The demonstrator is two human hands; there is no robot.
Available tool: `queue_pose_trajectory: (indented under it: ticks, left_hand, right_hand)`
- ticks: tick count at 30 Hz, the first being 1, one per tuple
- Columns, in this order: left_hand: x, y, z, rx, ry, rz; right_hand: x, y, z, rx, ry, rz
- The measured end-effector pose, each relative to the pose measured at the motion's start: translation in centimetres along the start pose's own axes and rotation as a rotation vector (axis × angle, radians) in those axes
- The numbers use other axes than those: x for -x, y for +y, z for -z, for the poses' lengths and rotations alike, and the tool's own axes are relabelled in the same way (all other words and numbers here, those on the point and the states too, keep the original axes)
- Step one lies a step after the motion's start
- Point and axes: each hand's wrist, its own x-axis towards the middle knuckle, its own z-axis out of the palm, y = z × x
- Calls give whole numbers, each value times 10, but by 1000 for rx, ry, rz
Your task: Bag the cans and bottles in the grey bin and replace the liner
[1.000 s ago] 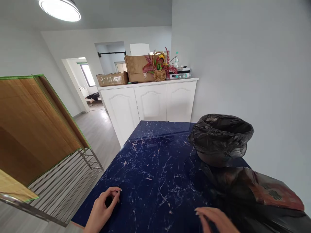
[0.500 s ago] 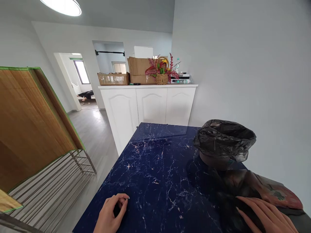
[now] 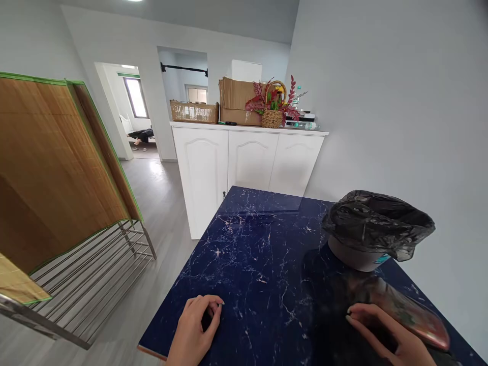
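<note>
My left hand (image 3: 196, 330) rests on the dark blue marbled table (image 3: 251, 264) near its front left corner, fingers curled with the fingertips touching the surface and nothing visible in them. My right hand (image 3: 385, 338) lies at the lower right with its fingers pressed onto a black plastic bag (image 3: 343, 300) that is spread on the table; something reddish (image 3: 412, 317) shows through the bag. Just beyond stands a small bin lined with a black bag (image 3: 375, 229), close to the wall.
A white cabinet (image 3: 247, 162) stands past the table's far end, carrying cardboard boxes (image 3: 236, 101) and a flower basket (image 3: 272, 107). To the left a bamboo mat (image 3: 53, 168) leans on a metal rack (image 3: 87, 274). Grey floor runs to a doorway (image 3: 133, 112).
My right hand moved from the table's front edge rightward onto the black bag and now presses on it. My left hand stayed curled. The view shifted right.
</note>
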Motion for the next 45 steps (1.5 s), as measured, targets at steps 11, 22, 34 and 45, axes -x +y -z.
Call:
queue_pose_trajectory:
  ticks: [11, 22, 34, 45]
  left_hand:
    - [-2, 12, 2, 29, -55, 20]
    - [-21, 29, 3, 146, -160, 0]
    - [-103, 101, -41, 241, -182, -311]
    - [-109, 78, -56, 552, -6, 250]
  right_hand:
    - [-48, -115, -45, -428, -241, -79]
    - [-66, -127, -52, -577, -270, -237]
    - [-63, -118, -32, -630, -306, -198]
    - [-40, -67, 5, -605, -120, -324]
